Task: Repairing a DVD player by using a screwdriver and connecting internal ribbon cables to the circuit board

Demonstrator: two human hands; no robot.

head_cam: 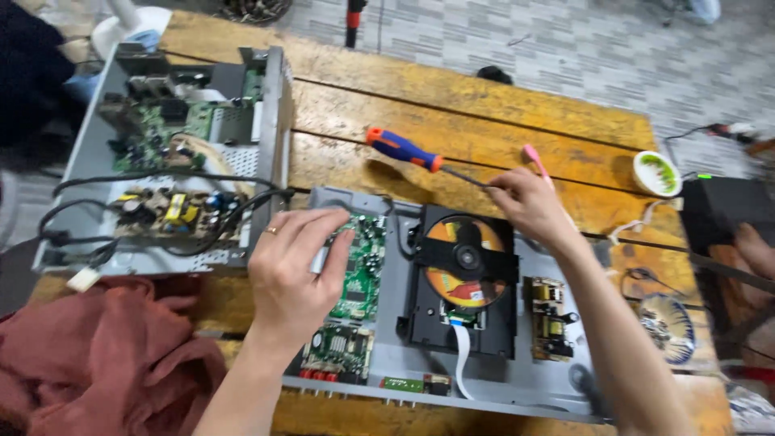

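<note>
An opened disc player chassis [533, 379] lies on the wooden table, with a black disc drive [462, 278] holding an orange disc in its middle. My left hand [292, 262] rests on the chassis over the green circuit board [361, 266], fingers curled around a small grey part. My right hand [529, 206] pinches the metal shaft of a screwdriver with an orange and blue handle [401, 148] near the drive's far right corner. A small power board [549, 316] sits to the right of the drive.
A second opened device [173, 153] with boards and black cables lies at the left. A rust-coloured cloth [105, 355] is at the front left. A pink tool [534, 159], a round tape roll [656, 173] and a black box [726, 214] lie to the right.
</note>
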